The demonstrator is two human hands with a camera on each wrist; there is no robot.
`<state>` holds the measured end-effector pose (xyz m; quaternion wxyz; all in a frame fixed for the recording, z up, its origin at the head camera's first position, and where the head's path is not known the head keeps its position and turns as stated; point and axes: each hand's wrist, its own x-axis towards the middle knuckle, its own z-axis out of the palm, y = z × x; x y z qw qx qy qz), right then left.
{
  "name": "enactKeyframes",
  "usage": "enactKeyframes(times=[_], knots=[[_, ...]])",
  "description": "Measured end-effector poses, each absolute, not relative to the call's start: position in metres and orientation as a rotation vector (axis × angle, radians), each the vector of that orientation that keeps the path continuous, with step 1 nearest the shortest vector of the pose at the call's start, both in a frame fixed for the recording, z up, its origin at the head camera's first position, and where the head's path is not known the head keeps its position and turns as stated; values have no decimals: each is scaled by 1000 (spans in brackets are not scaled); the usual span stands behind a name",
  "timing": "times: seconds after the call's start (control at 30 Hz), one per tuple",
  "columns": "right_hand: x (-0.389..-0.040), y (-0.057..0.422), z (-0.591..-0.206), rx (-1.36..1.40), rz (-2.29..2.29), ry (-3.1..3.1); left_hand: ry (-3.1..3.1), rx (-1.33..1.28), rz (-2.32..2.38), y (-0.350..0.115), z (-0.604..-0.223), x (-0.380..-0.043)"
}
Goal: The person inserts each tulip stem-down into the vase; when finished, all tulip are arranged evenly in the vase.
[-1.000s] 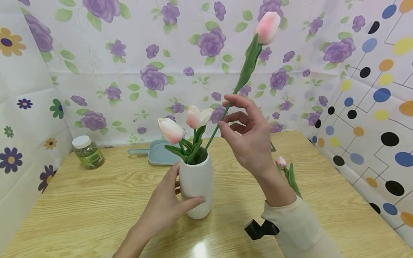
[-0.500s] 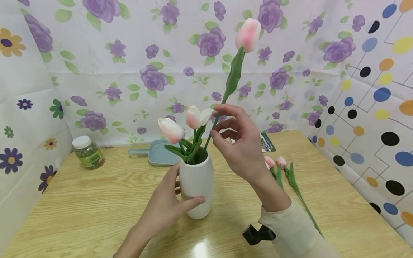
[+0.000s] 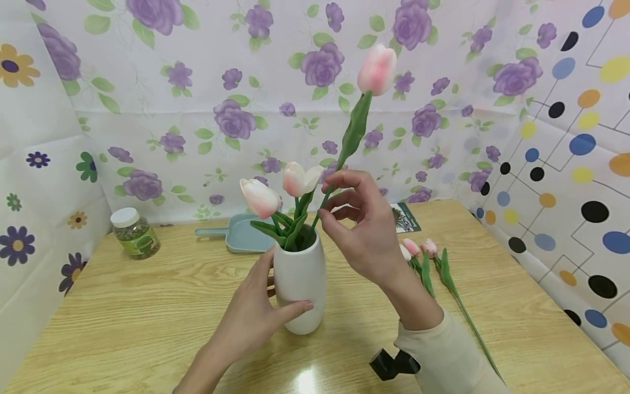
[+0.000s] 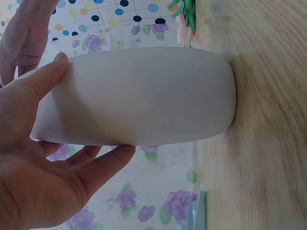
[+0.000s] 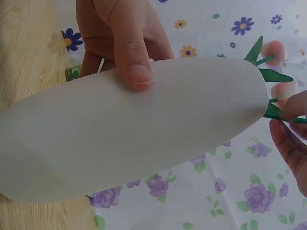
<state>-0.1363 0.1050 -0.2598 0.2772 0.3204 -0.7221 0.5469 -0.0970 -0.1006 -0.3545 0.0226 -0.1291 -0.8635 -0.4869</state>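
A white vase point(image 3: 301, 284) stands upright on the wooden table, and my left hand point(image 3: 256, 312) grips its side with the thumb across the front. In the left wrist view the fingers and thumb span the vase point(image 4: 144, 96). Above the rim my right hand point(image 3: 366, 224) pinches the green stem of a pink artificial tulip point(image 3: 377, 71), which leans right with its lower end inside the vase mouth. Two or so pale pink tulips point(image 3: 261, 198) stand in the vase. In the right wrist view, fingertips hold the stem point(image 5: 298, 120) close to the rim.
More pink tulips point(image 3: 429, 249) lie on the table at the right, beside my right forearm. Behind the vase is a light blue dustpan point(image 3: 248, 234). A white-lidded jar point(image 3: 135, 232) stands at the back left. A dark printed card point(image 3: 406, 218) lies at the back.
My right hand has come down and left with the tulip, so its stem sits deeper in the vase and its bloom is lower. The left hand and vase stay put.
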Motion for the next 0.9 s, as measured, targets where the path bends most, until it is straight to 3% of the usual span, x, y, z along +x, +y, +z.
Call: enactKeyframes(times=[0.9], knots=[[-140,108,-267,1030,1312,-2043,-2676,-408,-1514,-102,-355,-97]])
